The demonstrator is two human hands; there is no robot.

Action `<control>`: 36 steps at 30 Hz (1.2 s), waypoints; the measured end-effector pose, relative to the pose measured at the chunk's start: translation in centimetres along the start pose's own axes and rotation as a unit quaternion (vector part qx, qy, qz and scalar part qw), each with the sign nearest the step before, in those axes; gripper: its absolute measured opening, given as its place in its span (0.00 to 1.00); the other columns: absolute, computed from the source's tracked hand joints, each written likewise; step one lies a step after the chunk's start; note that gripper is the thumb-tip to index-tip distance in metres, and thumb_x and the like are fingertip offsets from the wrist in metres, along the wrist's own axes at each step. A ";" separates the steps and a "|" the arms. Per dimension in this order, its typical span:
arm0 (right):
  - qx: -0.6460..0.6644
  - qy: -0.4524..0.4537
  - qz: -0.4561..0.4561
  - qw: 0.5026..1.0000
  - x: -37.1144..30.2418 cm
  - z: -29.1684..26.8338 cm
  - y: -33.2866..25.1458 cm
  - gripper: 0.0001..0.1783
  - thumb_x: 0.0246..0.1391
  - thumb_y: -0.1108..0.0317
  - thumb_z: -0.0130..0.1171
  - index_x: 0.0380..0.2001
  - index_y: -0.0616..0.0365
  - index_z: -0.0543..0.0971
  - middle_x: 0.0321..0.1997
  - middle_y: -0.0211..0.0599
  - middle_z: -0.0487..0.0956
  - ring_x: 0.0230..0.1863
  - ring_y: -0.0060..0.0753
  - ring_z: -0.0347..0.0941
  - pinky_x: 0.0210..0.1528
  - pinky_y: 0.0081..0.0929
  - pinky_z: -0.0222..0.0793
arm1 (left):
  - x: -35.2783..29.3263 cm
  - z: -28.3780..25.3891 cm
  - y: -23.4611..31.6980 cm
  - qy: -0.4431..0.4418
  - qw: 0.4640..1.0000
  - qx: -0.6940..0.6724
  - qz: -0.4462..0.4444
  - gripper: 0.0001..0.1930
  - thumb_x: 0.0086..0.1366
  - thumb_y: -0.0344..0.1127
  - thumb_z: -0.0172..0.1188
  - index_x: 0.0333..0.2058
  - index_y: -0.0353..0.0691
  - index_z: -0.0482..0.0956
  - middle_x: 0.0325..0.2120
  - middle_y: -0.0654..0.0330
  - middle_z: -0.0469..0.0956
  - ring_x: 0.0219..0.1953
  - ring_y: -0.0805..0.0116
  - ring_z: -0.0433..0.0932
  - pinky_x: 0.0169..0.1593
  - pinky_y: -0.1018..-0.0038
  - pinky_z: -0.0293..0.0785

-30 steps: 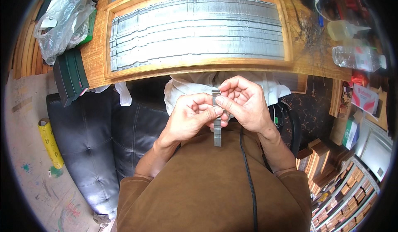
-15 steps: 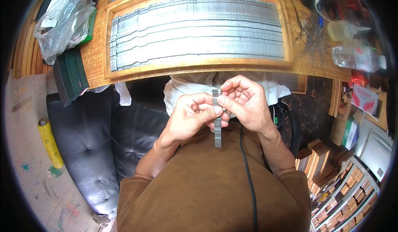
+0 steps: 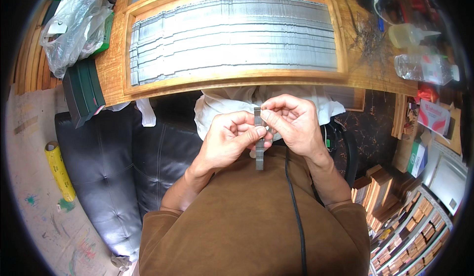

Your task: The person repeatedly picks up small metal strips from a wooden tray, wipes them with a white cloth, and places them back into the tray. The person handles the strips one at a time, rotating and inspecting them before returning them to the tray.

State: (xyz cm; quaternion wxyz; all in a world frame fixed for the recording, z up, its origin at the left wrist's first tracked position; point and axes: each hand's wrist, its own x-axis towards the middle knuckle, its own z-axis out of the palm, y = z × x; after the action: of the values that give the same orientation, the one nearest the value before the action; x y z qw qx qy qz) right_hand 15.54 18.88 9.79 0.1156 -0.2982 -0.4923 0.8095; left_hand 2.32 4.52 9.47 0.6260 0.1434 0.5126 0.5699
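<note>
Between my two hands a narrow grey strip (image 3: 259, 162), metal-looking with darker bands across it, hangs lengthwise before my chest. My left hand (image 3: 231, 138) pinches its middle between thumb and fingers. Higher up, the thumb and forefinger of my right hand (image 3: 295, 125) close on the strip near its far end. The fingers partly cover its middle. Beyond the hands, a wooden tray (image 3: 237, 76) on the table holds rows of many thin grey pieces packed side by side.
A white cloth (image 3: 227, 105) lies below the table edge. A clear plastic bag (image 3: 74, 34) and a dark green box (image 3: 83, 91) sit at the left. On the right are a squeeze bottle (image 3: 407, 36) and a clear bottle (image 3: 419, 68). A black cushioned seat (image 3: 106, 177) stands left.
The strip looks slightly shorter in view, its near end a little farther from me and its far end a little nearer. Both hands keep their pinch and have barely moved.
</note>
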 end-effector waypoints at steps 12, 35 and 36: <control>-0.133 0.158 -0.168 0.964 -0.4 -8.4 -8.3 0.08 0.60 0.75 0.62 0.42 0.62 0.85 0.31 0.32 0.83 0.27 0.17 0.77 0.28 0.15 0.73 | -0.1 -0.1 0.6 0.035 0.999 0.006 -0.013 0.08 0.72 0.30 0.64 0.44 0.32 0.82 0.39 0.51 0.88 0.40 0.65 0.89 0.38 0.75 0.83; -0.070 0.009 -0.018 0.997 -0.3 -1.4 -0.1 0.11 0.61 0.77 0.67 0.45 0.72 0.81 0.34 0.39 0.85 0.31 0.18 0.81 0.34 0.17 0.79 | 0.8 0.6 -0.1 -0.008 0.999 -0.010 -0.044 0.10 0.71 0.33 0.65 0.46 0.32 0.84 0.36 0.56 0.87 0.37 0.69 0.88 0.34 0.79 0.82; -0.070 0.008 -0.013 0.997 -0.3 -1.4 -0.2 0.11 0.61 0.77 0.67 0.45 0.72 0.81 0.35 0.39 0.85 0.32 0.17 0.81 0.35 0.17 0.79 | 0.8 0.6 -0.2 -0.006 0.999 -0.011 -0.045 0.10 0.71 0.33 0.65 0.46 0.32 0.84 0.35 0.56 0.87 0.37 0.69 0.88 0.34 0.79 0.82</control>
State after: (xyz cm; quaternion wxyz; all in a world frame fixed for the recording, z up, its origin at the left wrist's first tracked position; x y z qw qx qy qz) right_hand 16.61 19.84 9.60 0.1088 -0.3051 -0.5507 0.7693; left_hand 2.74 5.37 9.18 0.6555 0.1166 0.5088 0.5457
